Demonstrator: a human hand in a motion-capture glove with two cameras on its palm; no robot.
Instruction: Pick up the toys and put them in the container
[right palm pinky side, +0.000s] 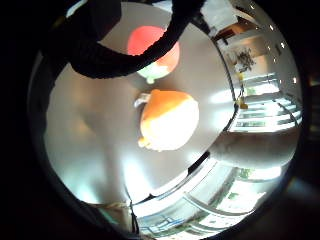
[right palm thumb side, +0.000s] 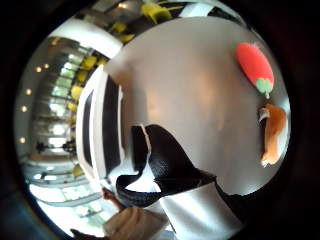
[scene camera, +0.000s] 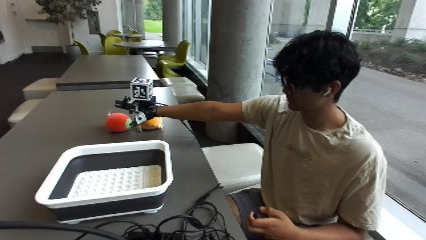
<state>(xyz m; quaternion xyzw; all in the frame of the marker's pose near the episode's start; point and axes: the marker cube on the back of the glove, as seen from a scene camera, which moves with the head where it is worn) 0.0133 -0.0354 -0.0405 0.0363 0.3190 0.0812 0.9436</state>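
We see a long grey surface (scene camera: 66, 125) running away from us, with a person seated at its right side. At the near end sits a white-rimmed container (scene camera: 106, 177) with dark walls and a pale ribbed floor; nothing lies in it. Well beyond it, at the far end, 2 toys rest side by side on the surface: a red toy (scene camera: 118, 122) with a green tip on the left and an orange toy (scene camera: 153, 123) on the right. The outstretched right hand (scene camera: 141, 110) hovers just above them. We cannot tell whether its fingers are open or curled.
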